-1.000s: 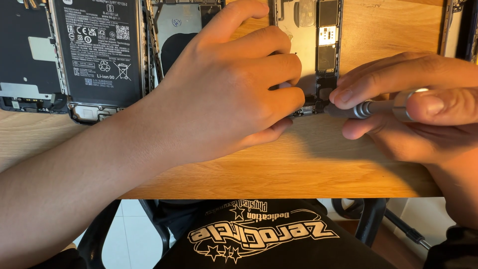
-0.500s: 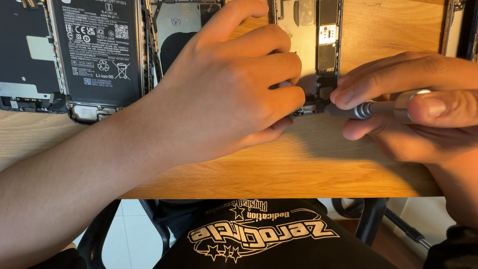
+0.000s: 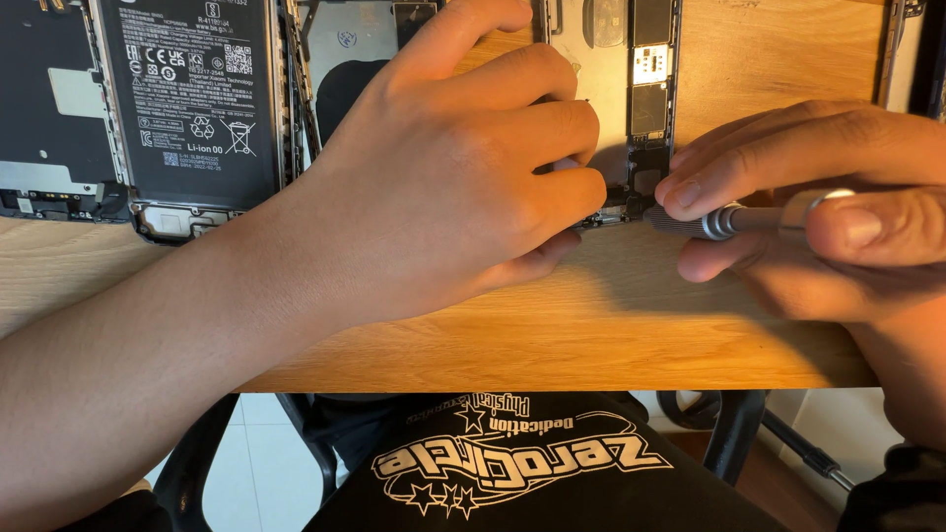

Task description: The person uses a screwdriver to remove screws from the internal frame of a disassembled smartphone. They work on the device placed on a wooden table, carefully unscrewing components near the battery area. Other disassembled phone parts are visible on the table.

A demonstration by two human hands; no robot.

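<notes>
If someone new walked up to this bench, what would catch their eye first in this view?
Probably the two hands meeting at the centre: the left hand presses down on an opened phone, while the right hand holds a small metal screwdriver level, its tip at the phone's lower edge. Next, at upper left on the wooden table, another opened phone with a black battery exposed.

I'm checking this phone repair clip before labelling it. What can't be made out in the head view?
- Screwdriver tip and the screw: hidden where the left hand fingers meet the opened phone.
- Most of that phone: covered by the left hand, cut off by the top edge.
- Right hand: cut off by the right edge.
- Second opened phone, with its battery showing: cut off at top and left.
- Device at far right: only a sliver shows.
</notes>
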